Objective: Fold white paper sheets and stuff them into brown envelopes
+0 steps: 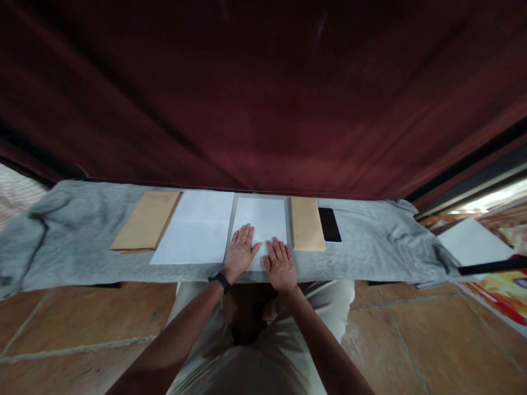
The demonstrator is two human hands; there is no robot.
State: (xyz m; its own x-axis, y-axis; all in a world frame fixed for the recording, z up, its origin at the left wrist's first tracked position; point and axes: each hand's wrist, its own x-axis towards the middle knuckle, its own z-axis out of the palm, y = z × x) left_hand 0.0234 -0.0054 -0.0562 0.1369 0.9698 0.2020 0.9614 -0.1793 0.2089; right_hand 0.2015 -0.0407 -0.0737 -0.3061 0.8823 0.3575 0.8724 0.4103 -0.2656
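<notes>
Both hands flat and open, palms down, gripping nothing: left hand [240, 247] and right hand [280, 263] side by side on the near half of a white paper sheet [263, 216]. Sheet lying on the grey cloth [370, 252], between a larger white sheet [197, 230] and a tan envelope [307, 224]. Black phone [329, 224] just beyond that envelope; second brown envelope [146, 220] at far left.
</notes>
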